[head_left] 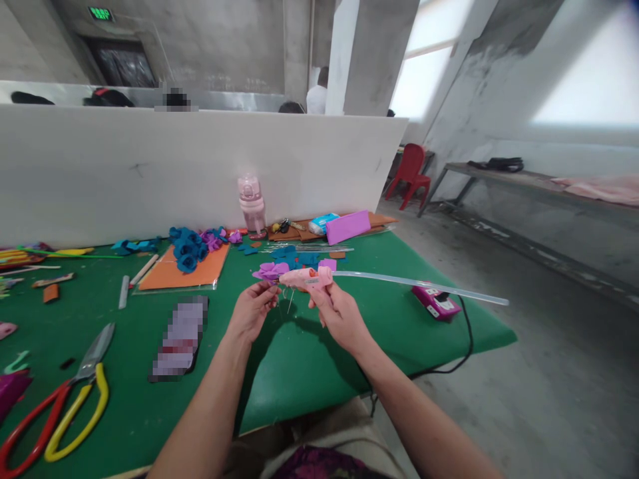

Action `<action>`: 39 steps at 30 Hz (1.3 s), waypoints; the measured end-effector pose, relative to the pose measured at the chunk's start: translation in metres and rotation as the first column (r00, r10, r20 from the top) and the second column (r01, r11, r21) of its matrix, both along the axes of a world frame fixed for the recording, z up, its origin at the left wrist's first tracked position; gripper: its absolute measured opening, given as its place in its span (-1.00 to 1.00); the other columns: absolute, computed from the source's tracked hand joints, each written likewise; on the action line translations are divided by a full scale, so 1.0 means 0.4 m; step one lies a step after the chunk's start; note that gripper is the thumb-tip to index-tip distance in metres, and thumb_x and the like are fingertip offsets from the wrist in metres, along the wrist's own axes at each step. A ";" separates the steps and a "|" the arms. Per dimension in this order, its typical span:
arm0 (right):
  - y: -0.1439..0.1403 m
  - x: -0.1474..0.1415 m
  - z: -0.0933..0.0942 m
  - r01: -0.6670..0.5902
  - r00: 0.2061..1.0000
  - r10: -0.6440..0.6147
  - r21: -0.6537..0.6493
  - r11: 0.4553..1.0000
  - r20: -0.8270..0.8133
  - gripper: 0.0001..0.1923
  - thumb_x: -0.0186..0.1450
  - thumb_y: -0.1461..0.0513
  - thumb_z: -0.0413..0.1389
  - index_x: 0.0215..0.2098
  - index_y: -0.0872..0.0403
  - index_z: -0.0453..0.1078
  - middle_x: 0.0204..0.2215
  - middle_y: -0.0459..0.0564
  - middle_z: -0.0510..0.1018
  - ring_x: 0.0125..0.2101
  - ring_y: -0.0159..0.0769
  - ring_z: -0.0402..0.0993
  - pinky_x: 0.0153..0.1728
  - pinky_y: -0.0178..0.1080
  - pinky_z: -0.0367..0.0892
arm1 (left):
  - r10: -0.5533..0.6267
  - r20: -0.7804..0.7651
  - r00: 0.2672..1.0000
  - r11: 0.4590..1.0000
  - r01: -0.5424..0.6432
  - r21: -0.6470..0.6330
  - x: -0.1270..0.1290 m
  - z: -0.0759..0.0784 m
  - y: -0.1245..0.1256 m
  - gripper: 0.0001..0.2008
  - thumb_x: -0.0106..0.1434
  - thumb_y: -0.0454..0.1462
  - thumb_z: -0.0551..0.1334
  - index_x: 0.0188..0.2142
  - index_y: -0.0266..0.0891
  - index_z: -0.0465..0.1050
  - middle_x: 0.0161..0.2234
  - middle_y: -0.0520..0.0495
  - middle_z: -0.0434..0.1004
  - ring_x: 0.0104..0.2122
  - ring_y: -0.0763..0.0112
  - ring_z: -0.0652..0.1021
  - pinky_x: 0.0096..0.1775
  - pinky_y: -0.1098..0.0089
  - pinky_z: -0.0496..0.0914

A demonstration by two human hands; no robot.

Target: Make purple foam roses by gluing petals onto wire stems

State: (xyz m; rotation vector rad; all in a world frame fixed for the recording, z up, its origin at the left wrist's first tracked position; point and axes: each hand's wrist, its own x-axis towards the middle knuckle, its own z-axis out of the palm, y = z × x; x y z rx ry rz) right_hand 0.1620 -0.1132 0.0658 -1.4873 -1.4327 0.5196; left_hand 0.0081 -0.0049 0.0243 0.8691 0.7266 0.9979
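Observation:
My right hand (339, 314) grips a pink glue gun (307, 279) above the green table (299, 359). A long clear glue stick (419, 285) juts out of the gun's back toward the right. The gun's nozzle points left at a purple foam flower (270, 271), which my left hand (253, 309) pinches from below by its stem. Both hands are raised over the table's middle, close together.
Blue foam roses (187, 247) lie on an orange sheet (182, 271). Scissors with red and yellow handles (64, 399) lie front left, a phone (180, 338) beside them. A pink bottle (252, 203), a purple pouch (348, 227) and a magenta power strip (436, 301) stand around. A white partition (150, 166) backs the table.

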 end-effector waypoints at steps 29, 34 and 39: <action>-0.019 0.101 -0.086 -0.108 0.714 -0.031 -0.154 0.982 -0.699 -0.73 0.10 0.09 0.16 -0.38 0.12 0.30 -0.70 -0.20 0.38 -0.74 -0.52 0.19 -0.65 -0.39 0.18 | -0.048 0.057 0.997 0.996 0.052 -0.074 -0.006 0.002 -0.003 -0.76 -0.09 -0.33 0.39 -0.40 -0.36 0.45 -0.52 0.01 0.47 -0.58 0.62 0.42 -0.50 0.56 0.31; -0.035 0.036 -0.065 -0.088 0.824 -0.011 -0.147 0.985 -0.566 -0.62 0.21 -0.04 0.00 -0.29 0.12 0.30 -0.75 -0.21 0.32 -0.74 -0.50 0.15 -0.67 -0.40 0.11 | -0.045 0.046 0.998 0.996 0.048 -0.069 0.001 -0.008 -0.004 -0.76 -0.10 -0.32 0.40 -0.42 -0.36 0.44 -0.53 0.00 0.48 -0.58 0.61 0.43 -0.48 0.56 0.32; -0.028 -0.002 -0.059 -0.086 0.938 0.058 -0.068 0.994 -0.341 -0.62 0.26 0.02 -0.05 -0.16 0.14 0.31 -0.69 -0.17 0.35 -0.69 -0.46 0.21 -0.61 -0.38 0.16 | -0.047 0.052 0.998 0.996 0.051 -0.074 0.004 -0.012 -0.001 -0.76 -0.12 -0.33 0.41 -0.45 -0.36 0.43 -0.53 -0.01 0.48 -0.58 0.61 0.43 -0.48 0.55 0.33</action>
